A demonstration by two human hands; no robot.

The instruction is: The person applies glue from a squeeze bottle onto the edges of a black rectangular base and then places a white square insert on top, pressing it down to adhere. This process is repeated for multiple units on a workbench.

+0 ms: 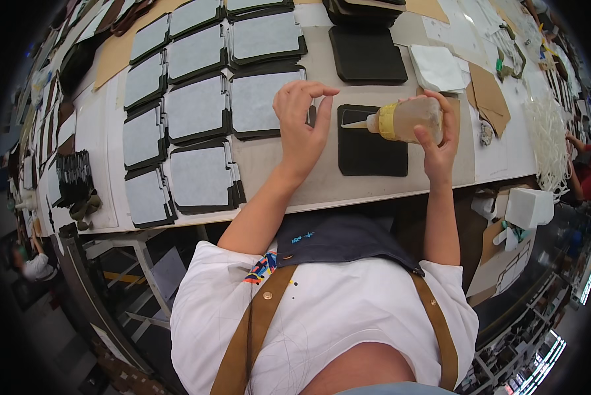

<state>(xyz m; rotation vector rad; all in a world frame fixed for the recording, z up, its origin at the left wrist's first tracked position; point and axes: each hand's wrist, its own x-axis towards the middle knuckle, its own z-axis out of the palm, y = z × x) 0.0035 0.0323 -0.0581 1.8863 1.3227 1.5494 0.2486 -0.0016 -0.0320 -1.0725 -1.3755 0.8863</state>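
Observation:
My right hand (438, 145) grips a translucent squeeze bottle (417, 120) with a yellow band round its neck. The bottle is tipped on its side, and its pale nozzle (356, 125) points left above a black flat panel (373, 155). The bottle covers part of that panel's upper right. To the left of the panel, my left hand (303, 122) hovers over the table with fingers bent and the thumb near the fingertips. I see nothing held in it. Beside it lie stacks of black pieces topped with light grey sheets (259, 99).
More grey-topped stacks (197, 108) stand in rows at the left. Another black panel (366, 56) lies farther back, beside folded white cloth (437, 68) and brown card (488, 99). Pale strips (547, 138) hang over the table's right edge, above a white box (529, 208).

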